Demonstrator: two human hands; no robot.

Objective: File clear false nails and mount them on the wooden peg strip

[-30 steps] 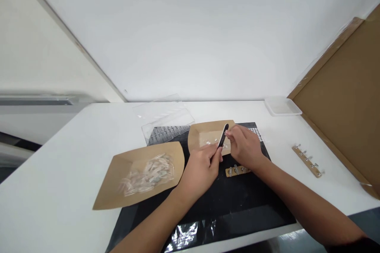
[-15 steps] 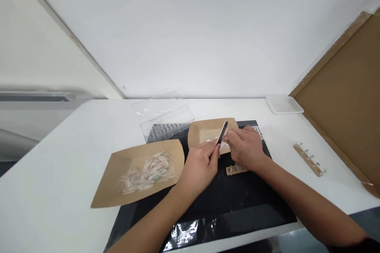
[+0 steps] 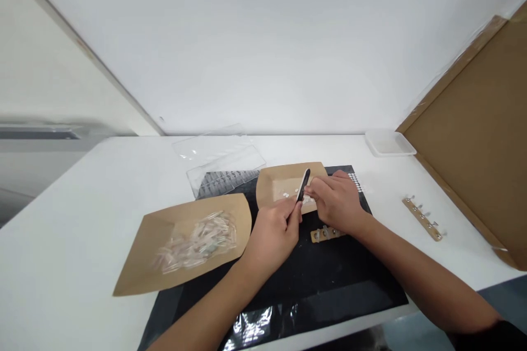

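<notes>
Pinched in my left hand [image 3: 276,230] is a slim black-and-white stick [image 3: 303,185], its upper end pointing up and away. My right hand [image 3: 336,197] is closed just right of it, fingertips at the stick's side; anything small between them is hidden. Both hands are over the near edge of a small brown paper tray [image 3: 267,181], which holds small white discs [image 3: 285,195]. Beneath my right hand lies a wooden strip with metal and clear fittings [image 3: 325,234], its right end covered by the hand. A larger brown tray [image 3: 140,263] holds many clear plastic pieces [image 3: 206,241].
A black mat [image 3: 325,285] covers the middle of the white table. Clear plastic sheets [image 3: 226,164] lie behind the trays. To the right are another fitted wooden strip [image 3: 422,219], a shallow clear container [image 3: 390,143] and a cardboard panel [image 3: 473,137]. A wall stands behind.
The view has shifted slightly, so everything sits a little further left. The stick is turned a bit, showing more of its black face. Both hands keep nearly the same pose.
</notes>
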